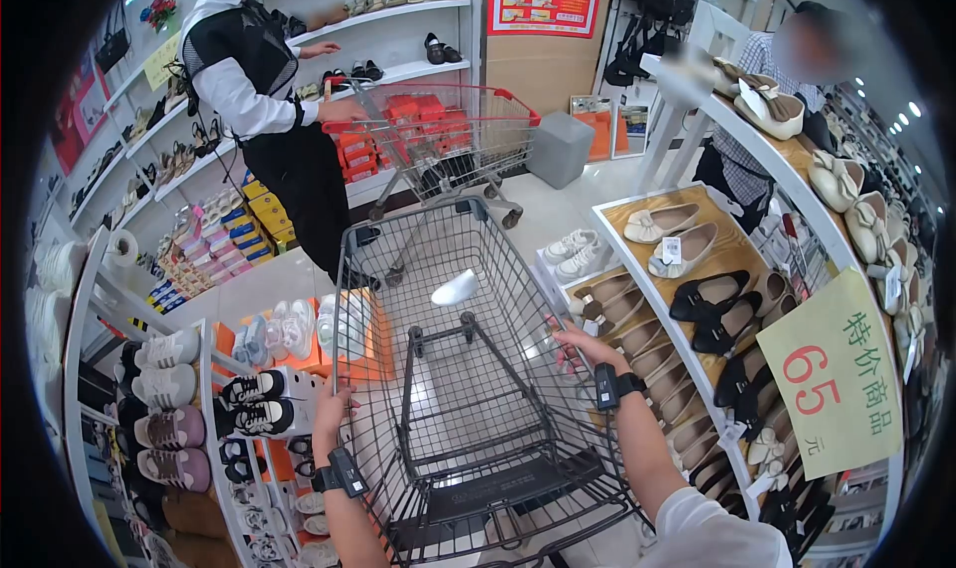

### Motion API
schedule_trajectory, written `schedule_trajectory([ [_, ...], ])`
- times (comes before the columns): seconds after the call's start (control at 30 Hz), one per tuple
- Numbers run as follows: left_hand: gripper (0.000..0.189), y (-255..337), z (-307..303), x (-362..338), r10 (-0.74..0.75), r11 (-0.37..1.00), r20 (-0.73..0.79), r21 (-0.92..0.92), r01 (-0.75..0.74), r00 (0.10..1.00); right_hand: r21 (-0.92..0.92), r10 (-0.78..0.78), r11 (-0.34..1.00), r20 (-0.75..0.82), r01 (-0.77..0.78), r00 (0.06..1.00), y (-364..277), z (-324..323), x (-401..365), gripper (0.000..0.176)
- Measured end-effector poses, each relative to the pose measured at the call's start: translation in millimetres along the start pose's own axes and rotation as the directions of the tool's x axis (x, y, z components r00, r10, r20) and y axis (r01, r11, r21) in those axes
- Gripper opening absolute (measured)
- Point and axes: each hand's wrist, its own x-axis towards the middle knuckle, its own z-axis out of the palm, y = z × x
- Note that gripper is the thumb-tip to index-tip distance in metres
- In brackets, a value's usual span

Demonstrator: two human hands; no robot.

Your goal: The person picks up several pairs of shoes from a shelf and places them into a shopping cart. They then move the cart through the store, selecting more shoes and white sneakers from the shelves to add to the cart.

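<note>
A grey wire shopping cart (428,213) stands in front of me, pointing forward down the aisle. My left hand (331,414) is closed on its left side edge, fingertips curled over the wires. Farther forward, my right hand (583,346) grips the cart's right side, fingers bent around the wire edge. A dark band with a small black box sits on each of my wrists. Inside the basket, near the far end, lies one small white item (454,289) whose kind I cannot make out.
Ahead, a person (269,100) in black and white holds a red-rimmed cart (518,105) with red boxes. Another person (752,120) stands behind the right rack. Shoe shelves (622,229) flank both sides. A grey stool (560,150) and a yellow price sign (832,379) are visible.
</note>
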Motion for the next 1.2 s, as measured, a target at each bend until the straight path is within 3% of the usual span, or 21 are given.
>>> schedule_trajectory([
  [0.17, 0.047, -9, -4, 22, 0.011, 1.000, 0.001, 0.027, -0.011, 1.000, -0.023, -0.008, 1.000, 0.009, 0.008, 1.000, 12, -14, 19, 0.066],
  [0.2, 0.053, -59, -27, 64, 0.161, 0.986, 0.114, -0.069, -0.154, 0.980, -0.034, -0.053, 0.998, 0.066, 0.056, 0.996, 21, -22, 23, 0.067],
  [0.23, 0.053, -52, -24, 61, 0.166, 0.980, 0.161, -0.139, -0.144, 0.973, -0.038, -0.051, 0.998, 0.038, 0.052, 0.998, 40, -32, 38, 0.067],
  [0.27, 0.054, -42, -19, 56, 0.118, 0.993, 0.088, -0.002, -0.118, 0.989, -0.072, -0.075, 0.994, 0.056, 0.079, 0.996, 34, -30, 34, 0.067],
  [0.3, 0.052, -36, -16, 50, 0.079, 0.997, 0.051, -0.027, -0.078, 0.996, -0.044, -0.125, 0.991, -0.029, 0.124, 0.992, 20, -11, 15, 0.063],
  [0.37, 0.049, -23, -11, 38, 0.036, 0.998, 0.028, -0.052, -0.034, 0.999, 0.029, -0.023, 0.999, -0.020, 0.023, 1.000, 17, -5, 12, 0.073],
  [0.43, 0.041, -12, -8, 26, -0.017, 1.000, -0.018, 0.018, 0.017, 1.000, 0.001, -0.015, 1.000, -0.025, 0.015, 1.000, 18, -3, 11, 0.078],
  [0.7, 0.031, -22, -9, 7, -0.004, 0.999, -0.028, 0.039, 0.005, 1.000, 0.017, -0.093, 0.995, -0.059, 0.095, 0.994, 30, 5, -13, 0.075],
  [1.2, 0.031, -50, -16, -27, 0.032, 0.999, 0.021, 0.010, -0.033, 0.999, -0.053, -0.074, 0.996, -0.041, 0.071, 0.996, 56, 20, -54, 0.041],
])
